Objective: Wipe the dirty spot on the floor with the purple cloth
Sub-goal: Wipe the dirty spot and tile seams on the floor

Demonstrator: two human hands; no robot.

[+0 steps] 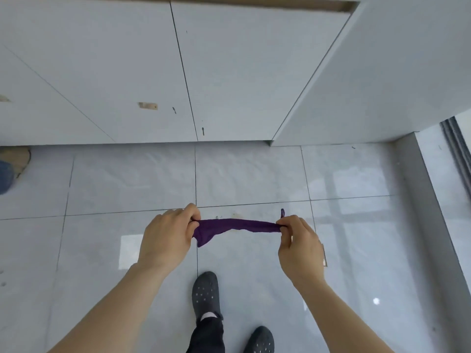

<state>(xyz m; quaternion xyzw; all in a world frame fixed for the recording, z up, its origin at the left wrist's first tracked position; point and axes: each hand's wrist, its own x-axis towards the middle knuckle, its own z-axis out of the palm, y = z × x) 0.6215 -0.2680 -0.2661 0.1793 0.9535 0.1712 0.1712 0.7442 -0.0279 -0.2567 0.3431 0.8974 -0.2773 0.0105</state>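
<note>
Presently: small purple woven cloth (pixel 235 226), soft, light; left hand (pixel 169 235) and right hand (pixel 297 242) pinch opposite ends, stretching it above the floor's dirty spot (pixel 235 215).

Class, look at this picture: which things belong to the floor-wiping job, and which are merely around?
Part of the job:
purple cloth, stretched between left hand and right hand
dirty spot on the floor tiles

Just around:
dark clogs
white cabinet doors
another person's foot

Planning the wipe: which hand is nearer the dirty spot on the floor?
Left, slightly. In the image the dirty spot shows just above the purple cloth, right of the left hand and left of the right hand.
</note>
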